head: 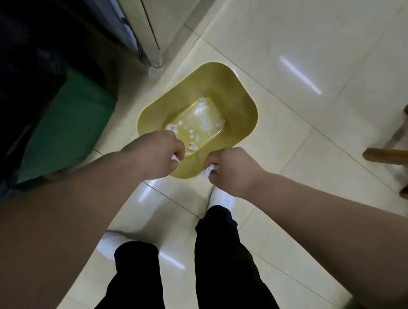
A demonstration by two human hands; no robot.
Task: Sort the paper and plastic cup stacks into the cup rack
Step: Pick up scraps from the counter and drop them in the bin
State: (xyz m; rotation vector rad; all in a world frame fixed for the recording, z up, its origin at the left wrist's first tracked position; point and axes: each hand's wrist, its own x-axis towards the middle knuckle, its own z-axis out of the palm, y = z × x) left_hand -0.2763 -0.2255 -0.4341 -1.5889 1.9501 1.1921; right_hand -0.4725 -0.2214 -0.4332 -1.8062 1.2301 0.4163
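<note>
Head view, looking straight down at a pale tiled floor (302,52). Yellow bin (240,103) at frame centre, open top; small white paper scraps (195,120) scattered on its bottom.

Left hand (155,151) centre-left, over the bin's near rim, fingers curled tight around a white paper bit (175,157) that shows just below the knuckles. Right hand (231,166) just right of centre, at the bin's near edge, fingers curled around a crumpled white paper wad (210,169) that sticks out on the thumb side. Hands near each other, not touching.

Cup stacks and cup rack: not in view.

Lower centre: two legs in black trousers (219,264), a white shoe (222,200) below the right hand. Green container (72,125) at left. Wooden furniture legs (396,155) at right edge. Cabinet base (146,29) upper left.
</note>
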